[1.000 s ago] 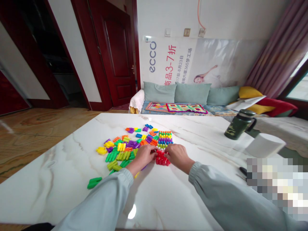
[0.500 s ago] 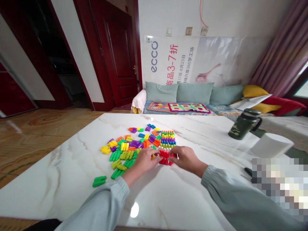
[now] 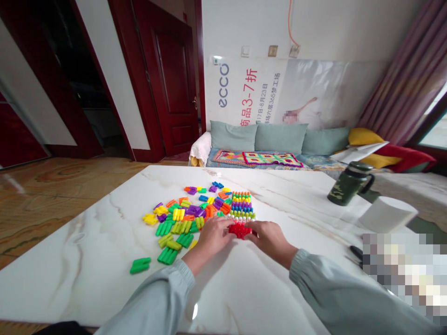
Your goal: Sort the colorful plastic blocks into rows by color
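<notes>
- Pieces (image 3: pixel 240 230), red: pinched at left end by left hand (image 3: pixel 211 232), at right end by right hand (image 3: pixel 270 236).
- Could buckle if squeezed unevenly.
- Could knock far-side white beads (image 3: pixel 242 218) if pushed.

Red door (image 3: pixel 174 93), white wall (image 3: pixel 240 23) — cushioned sofa (image 3: pixel 318 161), purple curtain (image 3: pixel 401 88)

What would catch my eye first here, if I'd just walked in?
Probably the bright pieces, strewn over the white table left of centre. Next, the red pieces between the left hand and right hand, just in front of neat coloured rows. Off to the right, a dark green flask stands on the table.
</notes>
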Motion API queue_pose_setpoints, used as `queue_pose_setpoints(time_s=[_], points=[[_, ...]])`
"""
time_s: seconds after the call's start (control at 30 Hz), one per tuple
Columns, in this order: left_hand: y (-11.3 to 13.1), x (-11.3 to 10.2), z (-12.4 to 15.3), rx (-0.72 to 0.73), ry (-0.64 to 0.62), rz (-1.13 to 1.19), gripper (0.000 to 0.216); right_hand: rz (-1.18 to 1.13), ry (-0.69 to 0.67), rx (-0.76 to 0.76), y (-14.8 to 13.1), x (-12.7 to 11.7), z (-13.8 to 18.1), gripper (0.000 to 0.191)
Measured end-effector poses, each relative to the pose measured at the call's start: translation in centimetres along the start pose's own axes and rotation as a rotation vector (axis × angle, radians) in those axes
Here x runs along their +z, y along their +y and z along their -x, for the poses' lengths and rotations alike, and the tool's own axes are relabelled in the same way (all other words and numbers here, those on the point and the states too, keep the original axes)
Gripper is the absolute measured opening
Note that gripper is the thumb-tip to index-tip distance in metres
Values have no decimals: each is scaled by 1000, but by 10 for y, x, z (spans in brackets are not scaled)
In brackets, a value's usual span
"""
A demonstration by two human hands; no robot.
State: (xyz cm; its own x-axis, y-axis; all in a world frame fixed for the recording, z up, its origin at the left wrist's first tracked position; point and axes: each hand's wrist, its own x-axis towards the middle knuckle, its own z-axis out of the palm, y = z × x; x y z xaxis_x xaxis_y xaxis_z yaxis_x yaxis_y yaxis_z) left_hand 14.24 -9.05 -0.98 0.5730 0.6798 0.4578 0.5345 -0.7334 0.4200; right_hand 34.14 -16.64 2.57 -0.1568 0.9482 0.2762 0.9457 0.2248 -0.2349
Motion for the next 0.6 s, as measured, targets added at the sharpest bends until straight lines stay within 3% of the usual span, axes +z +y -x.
queue_pose_setpoints(time_s=[0.1, 0.17, 0.23, 0.3, 0.43, 0.6], points=[[10, -35, 26, 35, 211, 77, 12, -282, 416, -113, -21, -39, 19, 21], [14, -52, 51, 101, 255, 58, 21, -334, 511, -224, -40, -52, 36, 27], [10, -55, 75, 194, 120, -16, 27, -233, 279, -473, -57, -41, 51, 29], [-2, -46, 91, 174, 25, -134, 32, -72, 75, -594, -66, -7, 59, 30], [-36, -22, 93, -44, 76, -274, 30, 91, -117, -425, -69, 63, 53, 26], [-47, -15, 85, -113, 58, -316, 25, 123, -132, -300, -88, 89, 42, 28]])
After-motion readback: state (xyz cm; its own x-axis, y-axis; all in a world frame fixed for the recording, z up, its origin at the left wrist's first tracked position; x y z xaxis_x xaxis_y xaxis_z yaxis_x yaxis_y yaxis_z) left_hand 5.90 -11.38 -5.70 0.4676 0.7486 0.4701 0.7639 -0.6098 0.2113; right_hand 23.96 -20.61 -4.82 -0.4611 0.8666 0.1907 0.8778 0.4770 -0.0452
